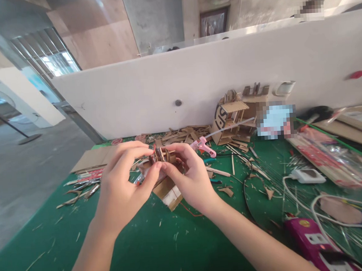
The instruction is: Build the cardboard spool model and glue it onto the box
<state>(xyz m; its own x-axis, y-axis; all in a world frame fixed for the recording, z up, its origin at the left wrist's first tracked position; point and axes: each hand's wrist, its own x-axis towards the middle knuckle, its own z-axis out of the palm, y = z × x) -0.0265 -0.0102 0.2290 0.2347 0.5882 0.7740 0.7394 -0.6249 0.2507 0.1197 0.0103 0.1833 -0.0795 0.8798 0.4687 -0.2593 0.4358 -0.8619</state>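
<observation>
Above the green table, my left hand (122, 176) and my right hand (191, 177) meet, thumbs almost touching. Both are closed on a small cardboard wheel assembly (160, 154), which has brown discs side by side and a thin wooden stick through them. Fingers cover part of it. Just below lies a cardboard piece (170, 193) with a white patch, and a thin red wire (192, 211) runs out beside it. To the right of my right hand rests a pink glue gun (204, 146) with a long clear glue stick in its back.
A cardboard structure (229, 116) stands against the white partition (129, 97). Cardboard scraps (184, 134) lie along its foot. Flat cardboard (93, 159) is at the left. On the right are a white charger (307, 176), tangled cables and a purple power strip (306, 234).
</observation>
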